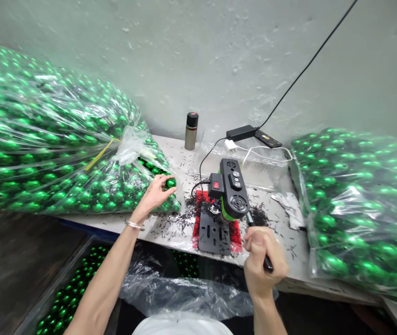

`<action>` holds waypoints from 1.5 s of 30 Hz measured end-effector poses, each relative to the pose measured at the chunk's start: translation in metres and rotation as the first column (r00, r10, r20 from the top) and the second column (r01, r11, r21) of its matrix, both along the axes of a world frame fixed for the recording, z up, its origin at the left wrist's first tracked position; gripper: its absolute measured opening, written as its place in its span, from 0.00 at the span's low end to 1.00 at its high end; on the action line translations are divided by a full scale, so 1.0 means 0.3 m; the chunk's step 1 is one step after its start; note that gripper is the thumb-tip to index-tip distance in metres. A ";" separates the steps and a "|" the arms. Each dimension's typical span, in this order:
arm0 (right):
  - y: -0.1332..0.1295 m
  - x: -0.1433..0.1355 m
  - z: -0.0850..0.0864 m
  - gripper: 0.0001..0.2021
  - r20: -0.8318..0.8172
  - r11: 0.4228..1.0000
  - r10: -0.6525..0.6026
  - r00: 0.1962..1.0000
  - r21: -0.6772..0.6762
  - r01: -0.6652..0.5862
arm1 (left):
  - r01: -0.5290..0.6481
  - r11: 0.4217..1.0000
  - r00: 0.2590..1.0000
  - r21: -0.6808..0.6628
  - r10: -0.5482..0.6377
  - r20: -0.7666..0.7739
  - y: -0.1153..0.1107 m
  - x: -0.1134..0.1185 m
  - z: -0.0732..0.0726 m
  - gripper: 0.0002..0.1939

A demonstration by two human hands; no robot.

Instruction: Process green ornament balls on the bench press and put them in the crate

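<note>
Between the thumb and fingers of my left hand (159, 191) is a shiny green ball (170, 183). It is beside the opening of a large clear plastic bag (62, 139) packed with green balls and tied with a yellow strip. My right hand (265, 256) is wrapped round the black-gripped lever handle (268, 264) of a small bench drill press (233, 188). The press has a black and green head and a slotted black base plate (214, 232), set over red material. What lies under the drill head is partly hidden.
Black shavings (259, 215) litter the white table around the press. Behind it are a bottle (191, 131), a power adapter (242, 133) with cables and a clear plastic tray (261, 174). Another bag of green balls (362, 209) stands right; below is a bin of green balls (69, 293).
</note>
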State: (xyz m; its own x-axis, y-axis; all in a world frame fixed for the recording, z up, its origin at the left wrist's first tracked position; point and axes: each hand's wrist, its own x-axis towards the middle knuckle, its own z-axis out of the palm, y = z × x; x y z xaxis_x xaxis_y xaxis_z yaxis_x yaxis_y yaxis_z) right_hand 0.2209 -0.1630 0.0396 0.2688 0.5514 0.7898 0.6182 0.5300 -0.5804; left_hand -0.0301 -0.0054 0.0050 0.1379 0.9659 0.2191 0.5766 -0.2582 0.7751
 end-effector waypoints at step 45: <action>-0.008 0.030 -0.226 0.13 0.134 0.992 0.079 0.988 0.084 -0.091 | 0.131 0.983 0.988 0.131 -0.119 -0.096 -0.351 0.417 -0.236 0.16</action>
State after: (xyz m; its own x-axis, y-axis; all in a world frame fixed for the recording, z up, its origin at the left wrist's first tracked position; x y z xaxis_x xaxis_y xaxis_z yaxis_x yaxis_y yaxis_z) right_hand 0.2300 -0.1655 -0.0283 0.1159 0.4936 0.8619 0.6354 0.6301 -0.4463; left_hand 0.0949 -0.1106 -0.0658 0.2802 0.9018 0.3290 0.5971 -0.4321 0.6758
